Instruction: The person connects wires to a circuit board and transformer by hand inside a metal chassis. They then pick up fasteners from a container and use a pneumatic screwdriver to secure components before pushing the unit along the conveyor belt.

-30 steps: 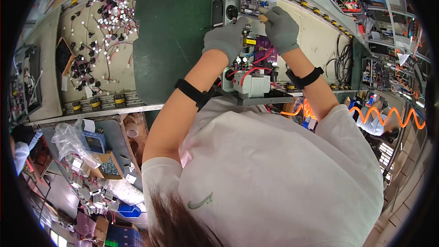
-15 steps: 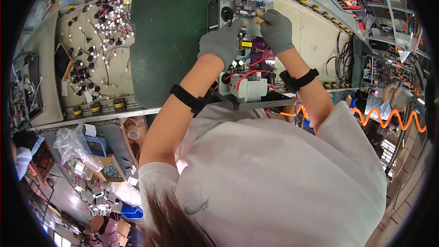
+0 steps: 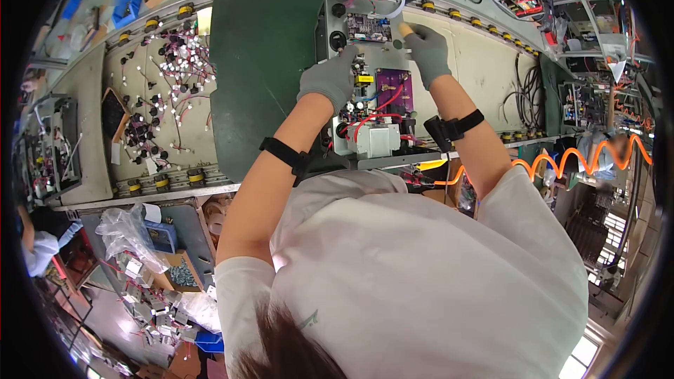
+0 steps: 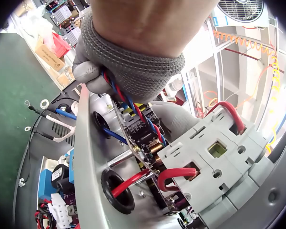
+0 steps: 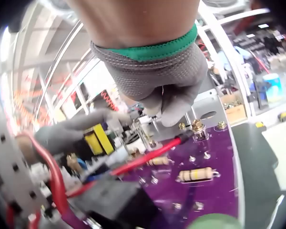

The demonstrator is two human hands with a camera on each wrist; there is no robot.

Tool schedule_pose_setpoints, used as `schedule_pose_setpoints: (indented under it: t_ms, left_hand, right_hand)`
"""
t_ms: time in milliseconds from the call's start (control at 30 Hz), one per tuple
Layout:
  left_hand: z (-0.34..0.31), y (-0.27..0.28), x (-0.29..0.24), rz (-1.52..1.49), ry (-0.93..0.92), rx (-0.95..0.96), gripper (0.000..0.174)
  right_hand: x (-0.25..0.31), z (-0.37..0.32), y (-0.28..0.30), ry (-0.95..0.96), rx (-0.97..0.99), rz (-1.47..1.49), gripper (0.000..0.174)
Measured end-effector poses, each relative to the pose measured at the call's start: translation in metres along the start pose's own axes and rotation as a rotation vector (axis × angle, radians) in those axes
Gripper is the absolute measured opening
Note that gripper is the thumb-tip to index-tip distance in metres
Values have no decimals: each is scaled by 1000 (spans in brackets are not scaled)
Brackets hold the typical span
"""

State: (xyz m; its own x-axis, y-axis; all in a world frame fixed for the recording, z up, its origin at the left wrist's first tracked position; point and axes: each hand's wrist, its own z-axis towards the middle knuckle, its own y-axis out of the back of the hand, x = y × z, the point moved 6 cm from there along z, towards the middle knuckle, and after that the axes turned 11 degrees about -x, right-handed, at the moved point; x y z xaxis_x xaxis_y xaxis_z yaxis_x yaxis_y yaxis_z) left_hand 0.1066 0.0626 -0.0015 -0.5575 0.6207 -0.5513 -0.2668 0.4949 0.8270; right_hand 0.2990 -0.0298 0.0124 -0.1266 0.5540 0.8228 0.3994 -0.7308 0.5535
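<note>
A metal chassis [image 3: 375, 163] holds a green-black circuit board [image 3: 368, 27], a purple board [image 3: 394, 91] and a pale grey block [image 3: 378, 139]. The gloved left hand [image 3: 328, 81] is over the chassis's left wall; in the left wrist view its curled fingers [image 4: 88, 71] grip twisted red and blue wires [image 4: 142, 114]. Above the right part of the chassis is the gloved right hand [image 3: 428, 52], apart from the left, its bare fingertip showing. In the right wrist view, its bent fingers [image 5: 176, 107] are above the purple board [image 5: 214, 195]; whether they pinch anything is hidden.
Under the chassis lies a green mat [image 3: 260, 70]. Loose wired connectors [image 3: 182, 52] are spread at the left of the bench. Black cables [image 3: 526, 91] lie at the right, near a coiled orange hose [image 3: 590, 158]. Yellow-wheeled rollers [image 3: 454, 14] line the bench edges.
The right hand has moved away from the left, toward the chassis's upper right, widening the gap between them. The head view has shifted, and the left hand stays near the left wall.
</note>
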Motion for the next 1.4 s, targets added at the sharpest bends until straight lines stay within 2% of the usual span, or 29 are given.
schedule_pose_setpoints:
  t_ms: [33,100,133,267,333,467,667,733,767,800,833,867,900,933,967,1033,1067,1100,1167,1200,1233,1300,1333,1367,1400]
  left_hand:
    - [0,-1,0,-14,-15,8,41]
    - [0,-1,0,-24,-2,1,41]
    - [-1,-1,0,-25,2,14,41]
    - [-1,-1,1,-70,-6,3,40]
    - [-1,-2,1,-68,-6,-3,40]
    - [-1,-5,3,-97,-27,-49,38]
    - [-3,-1,5,-137,-47,-109,37]
    - [-11,13,3,-153,-51,-140,35]
    - [-16,27,9,-428,88,-174,33]
    - [-22,37,15,-701,229,-201,31]
    - [-26,42,19,-687,213,-199,31]
    - [-29,54,22,-933,150,-301,28]
    - [-35,65,22,-1180,86,-399,26]
    - [-41,78,12,-1298,62,-394,30]
    - [-41,81,1,-1286,55,-383,30]
    - [-42,88,-16,-1546,-20,-505,34]
    - [-43,84,-19,-1585,6,-424,38]
    - [-42,82,-20,-1574,-3,-417,38]
    - [-39,70,-18,-1723,74,-362,43]
    - [-41,73,-22,-1665,-72,-362,47]
    - [-41,71,-25,-1656,-80,-351,47]
    - [-51,68,-25,-1642,73,-508,50]
    - [-55,98,-39,-1506,-200,-473,50]
    - [-56,96,-31,-1503,-203,-467,50]
    - [-56,96,-23,-1265,-191,-563,49]
  right_hand:
    - [-11,15,-5,9,7,2,34]
    - [-41,38,-14,-206,-12,-108,39]
    - [-23,14,-23,-357,123,6,25]
    - [-9,14,-33,-301,217,-170,25]
    - [-17,21,-43,-336,234,-136,40]
    - [-22,27,-55,-301,276,-172,37]
    - [-25,30,-55,-189,183,-253,43]
    - [-21,26,-52,-76,272,-339,46]
    - [-20,23,-48,-77,261,-323,46]
    - [-6,21,-37,133,98,-473,46]
    - [14,13,-28,342,-69,-621,46]
    - [23,3,-23,339,-80,-607,46]
    - [46,-16,-19,438,-26,-455,46]
    - [67,-38,-14,532,28,-303,45]
    - [76,-58,-18,511,222,-175,43]
    - [111,-111,-16,510,530,-13,40]
    - [118,-131,-17,493,601,193,39]
    - [122,-140,-19,495,591,205,39]
    - [116,-145,-26,215,669,346,40]
    - [115,-143,-27,181,684,308,36]
    - [116,-140,-26,182,674,321,36]
    - [109,-144,-30,102,774,242,29]
    - [109,-145,-30,100,769,248,29]
    - [112,-145,-29,170,734,242,25]
    - [115,-144,-27,240,699,234,21]
